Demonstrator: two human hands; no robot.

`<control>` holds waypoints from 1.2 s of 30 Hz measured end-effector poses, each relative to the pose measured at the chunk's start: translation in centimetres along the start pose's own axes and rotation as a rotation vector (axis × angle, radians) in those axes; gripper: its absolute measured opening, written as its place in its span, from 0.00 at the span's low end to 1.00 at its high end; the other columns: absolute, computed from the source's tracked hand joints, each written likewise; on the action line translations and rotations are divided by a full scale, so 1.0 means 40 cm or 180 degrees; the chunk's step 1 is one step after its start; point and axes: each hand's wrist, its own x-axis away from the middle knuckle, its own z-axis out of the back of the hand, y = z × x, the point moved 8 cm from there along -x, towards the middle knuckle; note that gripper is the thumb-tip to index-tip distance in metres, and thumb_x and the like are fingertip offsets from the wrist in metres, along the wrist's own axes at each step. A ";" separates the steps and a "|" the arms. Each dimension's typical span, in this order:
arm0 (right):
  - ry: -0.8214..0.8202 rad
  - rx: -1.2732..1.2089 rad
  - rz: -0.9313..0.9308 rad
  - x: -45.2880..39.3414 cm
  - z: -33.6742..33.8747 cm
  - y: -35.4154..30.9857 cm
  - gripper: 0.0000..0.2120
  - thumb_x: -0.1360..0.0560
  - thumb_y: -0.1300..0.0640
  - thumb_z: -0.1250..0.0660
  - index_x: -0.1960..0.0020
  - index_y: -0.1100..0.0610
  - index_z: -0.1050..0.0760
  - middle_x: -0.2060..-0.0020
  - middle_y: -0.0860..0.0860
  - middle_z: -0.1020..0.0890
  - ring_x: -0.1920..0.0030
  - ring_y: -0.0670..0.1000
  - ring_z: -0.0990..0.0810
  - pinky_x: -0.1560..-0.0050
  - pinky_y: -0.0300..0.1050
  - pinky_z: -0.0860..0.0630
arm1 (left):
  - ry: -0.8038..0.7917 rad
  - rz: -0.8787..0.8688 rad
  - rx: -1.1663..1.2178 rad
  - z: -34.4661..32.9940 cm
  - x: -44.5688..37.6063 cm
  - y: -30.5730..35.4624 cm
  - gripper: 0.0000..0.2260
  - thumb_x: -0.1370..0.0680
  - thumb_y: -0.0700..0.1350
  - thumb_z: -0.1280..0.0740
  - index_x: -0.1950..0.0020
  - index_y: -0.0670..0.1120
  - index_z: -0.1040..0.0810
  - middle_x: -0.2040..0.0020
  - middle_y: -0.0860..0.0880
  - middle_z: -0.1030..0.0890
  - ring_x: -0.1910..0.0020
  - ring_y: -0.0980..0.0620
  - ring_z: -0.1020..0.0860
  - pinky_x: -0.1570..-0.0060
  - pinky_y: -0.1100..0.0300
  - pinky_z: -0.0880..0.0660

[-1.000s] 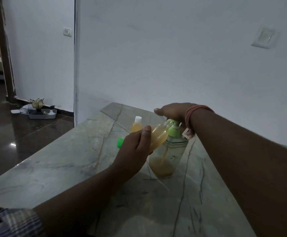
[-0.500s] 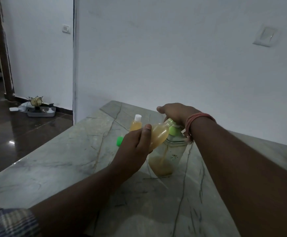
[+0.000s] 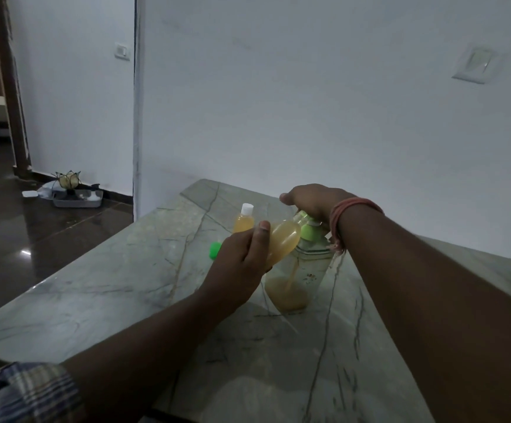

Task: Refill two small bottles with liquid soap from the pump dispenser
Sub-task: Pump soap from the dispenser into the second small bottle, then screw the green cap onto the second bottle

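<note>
Second small bottle tipped to the pump spout for filling.

The left hand grips the tilted bottle, mouth under the spout; the right hand presses the pump dispenser head, fingers hidden. The capped bottle stands aside on the tabletop, seemingly done.

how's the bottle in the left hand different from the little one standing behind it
The held bottle is tilted, mouth at the pump dispenser spout, and uncapped; the standing bottle is upright on the table with a white cap. The left hand grips the first; nothing touches the second. Both hold amber liquid.
</note>
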 end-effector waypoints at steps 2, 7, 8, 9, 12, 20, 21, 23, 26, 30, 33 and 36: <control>-0.0050 -0.0138 -0.0036 0.000 0.003 -0.001 0.22 0.21 0.45 0.41 0.33 0.57 0.31 0.41 0.55 0.25 0.57 0.51 0.25 0.53 0.46 0.26 | 0.0006 0.0000 0.0021 0.000 0.000 0.001 0.21 0.14 0.51 0.45 0.64 0.49 0.25 0.72 0.51 0.26 0.72 0.59 0.24 0.75 0.72 0.32; -0.0019 -0.0169 0.0040 -0.021 0.001 0.005 0.24 0.21 0.44 0.43 0.33 0.59 0.30 0.50 0.52 0.27 0.55 0.52 0.28 0.51 0.45 0.31 | -0.0022 -0.0034 0.0071 -0.002 -0.004 -0.005 0.21 0.14 0.51 0.45 0.64 0.50 0.26 0.72 0.53 0.26 0.72 0.59 0.24 0.75 0.73 0.32; -0.0016 -0.0139 0.0054 -0.016 0.001 0.001 0.23 0.20 0.45 0.43 0.32 0.59 0.30 0.46 0.54 0.26 0.51 0.53 0.27 0.48 0.47 0.30 | -0.0054 -0.0018 0.0076 -0.005 -0.004 -0.006 0.20 0.14 0.51 0.45 0.63 0.49 0.26 0.71 0.52 0.26 0.72 0.59 0.24 0.75 0.73 0.32; -0.0030 -0.0014 0.0082 -0.011 0.000 -0.004 0.22 0.20 0.46 0.43 0.32 0.60 0.31 0.40 0.56 0.26 0.47 0.55 0.26 0.46 0.48 0.30 | -0.0085 0.0001 0.0086 -0.007 -0.004 -0.009 0.20 0.14 0.51 0.45 0.63 0.47 0.26 0.70 0.50 0.26 0.72 0.59 0.24 0.75 0.72 0.33; 0.0002 0.0470 0.0158 0.012 0.007 -0.020 0.20 0.18 0.50 0.45 0.32 0.60 0.31 0.32 0.58 0.29 0.39 0.57 0.27 0.42 0.47 0.32 | -0.0150 0.0055 0.0126 -0.008 -0.004 -0.017 0.21 0.14 0.52 0.45 0.60 0.42 0.24 0.68 0.44 0.26 0.71 0.59 0.25 0.74 0.72 0.32; 0.0245 -0.0360 -0.0222 0.029 0.029 0.017 0.26 0.23 0.38 0.44 0.43 0.58 0.21 0.55 0.53 0.20 0.63 0.51 0.25 0.58 0.44 0.27 | -0.0764 0.0445 0.0495 -0.025 0.015 -0.036 0.21 0.18 0.63 0.46 0.52 0.49 0.23 0.67 0.51 0.21 0.71 0.58 0.26 0.71 0.62 0.29; 0.0384 -0.0546 -0.0177 0.032 0.040 0.016 0.26 0.25 0.37 0.42 0.49 0.58 0.19 0.61 0.52 0.19 0.67 0.51 0.23 0.60 0.44 0.25 | -0.0799 0.0434 0.0489 -0.024 0.018 -0.035 0.21 0.19 0.63 0.46 0.51 0.48 0.23 0.67 0.51 0.21 0.71 0.58 0.26 0.71 0.61 0.28; 0.0743 -0.0880 0.0070 0.039 0.071 0.000 0.24 0.27 0.39 0.39 0.58 0.60 0.19 0.68 0.51 0.17 0.68 0.52 0.19 0.57 0.48 0.21 | -0.0773 0.0419 0.0491 -0.018 0.021 -0.039 0.22 0.19 0.63 0.46 0.49 0.47 0.23 0.66 0.50 0.20 0.70 0.56 0.25 0.69 0.59 0.26; 0.1816 -0.0465 0.0535 0.077 0.148 -0.058 0.22 0.28 0.42 0.37 0.68 0.59 0.23 0.72 0.52 0.19 0.66 0.56 0.19 0.59 0.45 0.22 | -0.0427 0.0239 0.0465 0.016 0.014 -0.031 0.25 0.19 0.65 0.47 0.49 0.45 0.23 0.65 0.48 0.19 0.70 0.53 0.23 0.68 0.58 0.25; 0.2612 -0.0294 0.1298 0.170 0.160 -0.189 0.17 0.25 0.48 0.37 0.69 0.56 0.28 0.73 0.51 0.23 0.68 0.54 0.23 0.64 0.42 0.28 | 0.0556 -0.0005 0.0028 0.107 -0.010 -0.013 0.20 0.16 0.59 0.48 0.52 0.49 0.23 0.66 0.51 0.19 0.71 0.55 0.22 0.71 0.64 0.26; 0.2313 -0.0485 0.1632 0.199 0.073 -0.266 0.09 0.23 0.52 0.38 0.59 0.55 0.26 0.61 0.53 0.18 0.59 0.54 0.20 0.57 0.49 0.22 | 0.1114 0.0308 -0.0184 0.177 -0.024 -0.032 0.16 0.14 0.56 0.48 0.50 0.51 0.24 0.59 0.51 0.18 0.66 0.55 0.19 0.68 0.64 0.25; 0.2147 -0.0733 0.1592 0.202 -0.017 -0.269 0.05 0.24 0.57 0.40 0.54 0.57 0.26 0.57 0.54 0.19 0.55 0.56 0.20 0.54 0.51 0.22 | 0.1289 0.0540 -0.0369 0.238 -0.033 -0.053 0.15 0.14 0.55 0.47 0.44 0.48 0.25 0.54 0.48 0.18 0.60 0.50 0.18 0.63 0.58 0.25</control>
